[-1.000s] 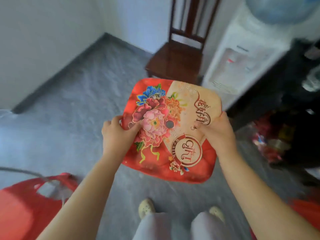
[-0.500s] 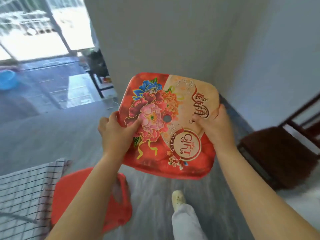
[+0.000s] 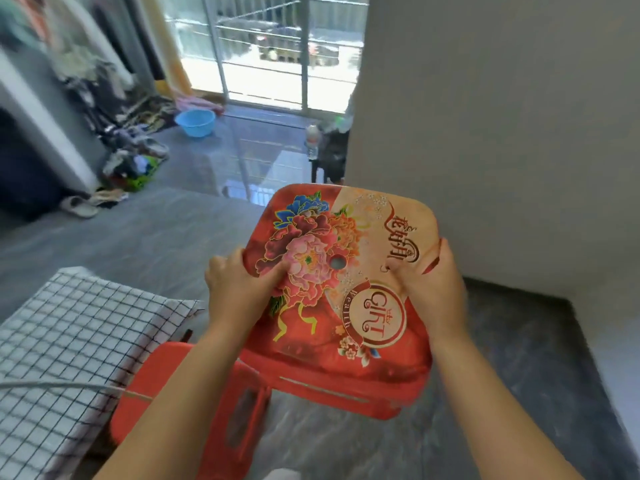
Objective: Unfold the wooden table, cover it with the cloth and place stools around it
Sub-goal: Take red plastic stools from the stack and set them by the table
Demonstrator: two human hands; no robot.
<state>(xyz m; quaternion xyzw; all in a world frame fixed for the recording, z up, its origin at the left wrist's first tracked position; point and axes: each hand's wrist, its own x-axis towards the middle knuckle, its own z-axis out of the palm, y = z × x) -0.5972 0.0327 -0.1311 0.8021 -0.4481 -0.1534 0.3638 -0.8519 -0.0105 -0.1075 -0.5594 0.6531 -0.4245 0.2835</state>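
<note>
My left hand (image 3: 239, 289) and right hand (image 3: 429, 285) grip stool (image 3: 329, 341) by seat edges | basin (image 3: 195, 122): contents unclear | cloth (image 3: 69, 341) now fills more of view.

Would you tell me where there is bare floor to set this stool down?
Bare floor lies between the red stool and the wall, below the flowered stool, and beyond the checked cloth. Crowded: clothes and shoes at left.

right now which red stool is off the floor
The flower-printed stool, held by left hand and right hand; the plain red stool stands on the floor.
</note>
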